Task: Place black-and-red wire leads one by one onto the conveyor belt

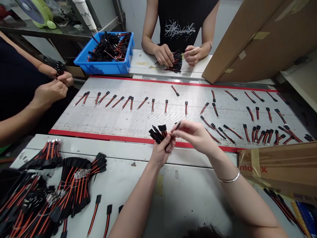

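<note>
Above the edge of the table (183,198), a bundle of red-and-black wire leads (158,133) is clenched in the left hand (162,151), while a thin black-tipped piece (177,125) is pinched by the fingers (182,129) of the right hand (195,135), just beside the bundle and over a red-edged conveyor belt (128,124).

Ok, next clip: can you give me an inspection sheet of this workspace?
surface: white bench before the person, beside a perforated conveyor belt with red edges.
job's things: bundle of red-and-black wire leads with black connectors in the left hand; single lead pinched by the right hand.
clutter: heaped leads on the bench; cardboard box at the bench's right.
grippers: nothing seen; bare hands only.
cables: nothing seen beyond the leads' own wires.
surroundings: leads in rows on the belt; blue crate of leads; two co-workers handling leads; desk fan.
</note>
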Tool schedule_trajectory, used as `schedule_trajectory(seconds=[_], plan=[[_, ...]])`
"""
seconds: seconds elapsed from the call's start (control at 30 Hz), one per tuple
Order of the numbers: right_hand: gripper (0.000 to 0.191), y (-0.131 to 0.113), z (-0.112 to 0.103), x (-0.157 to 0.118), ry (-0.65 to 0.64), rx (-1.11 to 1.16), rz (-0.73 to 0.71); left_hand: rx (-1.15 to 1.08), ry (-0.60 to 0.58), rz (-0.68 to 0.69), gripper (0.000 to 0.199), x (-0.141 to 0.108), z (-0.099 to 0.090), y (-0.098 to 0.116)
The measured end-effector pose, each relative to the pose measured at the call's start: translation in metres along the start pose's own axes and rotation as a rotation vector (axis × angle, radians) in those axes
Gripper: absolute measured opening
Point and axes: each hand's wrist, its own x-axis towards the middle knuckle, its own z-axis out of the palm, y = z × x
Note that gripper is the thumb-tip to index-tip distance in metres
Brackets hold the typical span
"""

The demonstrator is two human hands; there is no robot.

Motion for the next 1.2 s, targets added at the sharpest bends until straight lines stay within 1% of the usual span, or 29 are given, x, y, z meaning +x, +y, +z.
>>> schedule_trajectory(seconds=[0.03,0.1,0.13,0.2,0.27,0.37,0.53,0.63,0.67,0.73,0.8,0.87,0.97,1.1,1.2], plan=[[0.027,0.005,-0.002,0.003,0.079,-0.034,0.028,0.017,0.013,0.034,0.044,0.0,0.001,0.0],[0.033,0.019,-0.006,0.009,0.225,-0.181,0.083,0.051,0.035,0.087,0.042,0.001,0.002,-0.001],[0.036,0.027,-0.007,0.012,0.256,-0.288,0.1,0.069,0.041,0.096,0.039,0.001,0.003,-0.001],[0.041,0.041,-0.008,0.017,0.253,-0.414,0.116,0.098,0.049,0.088,0.041,0.001,0.004,-0.001],[0.043,0.049,-0.007,0.019,0.237,-0.461,0.112,0.113,0.059,0.075,0.042,0.0,0.004,0.001],[0.034,0.049,-0.004,0.02,0.223,-0.502,0.093,0.104,0.077,0.063,0.038,0.0,0.003,0.003],[0.022,0.046,-0.001,0.02,0.147,-0.512,0.075,0.096,0.082,0.062,0.035,-0.001,0.0,0.005],[0.014,0.043,-0.003,0.018,0.136,-0.48,0.073,0.101,0.086,0.068,0.033,-0.001,0.0,0.006],[0.013,0.039,-0.004,0.016,0.106,-0.443,0.073,0.096,0.085,0.066,0.032,-0.001,0.0,0.007],[0.016,0.03,-0.008,0.012,-0.021,-0.264,0.067,0.069,0.085,0.058,0.031,-0.001,0.002,0.007],[0.022,0.02,-0.01,0.008,-0.161,-0.017,0.037,0.029,0.095,0.039,0.033,-0.001,0.003,0.007],[0.022,0.011,-0.01,0.005,-0.236,0.161,-0.011,-0.003,0.103,0.006,0.036,-0.002,0.003,0.007],[0.022,0.004,-0.007,0.002,-0.283,0.247,-0.065,0.002,0.054,-0.055,0.041,-0.003,0.001,0.005],[0.019,0.002,-0.004,0.001,-0.321,0.263,-0.089,0.081,-0.096,-0.145,0.048,-0.004,-0.005,0.003],[0.016,0.001,-0.003,0.0,-0.334,0.27,-0.1,0.108,-0.15,-0.157,0.05,-0.005,-0.009,0.002]])
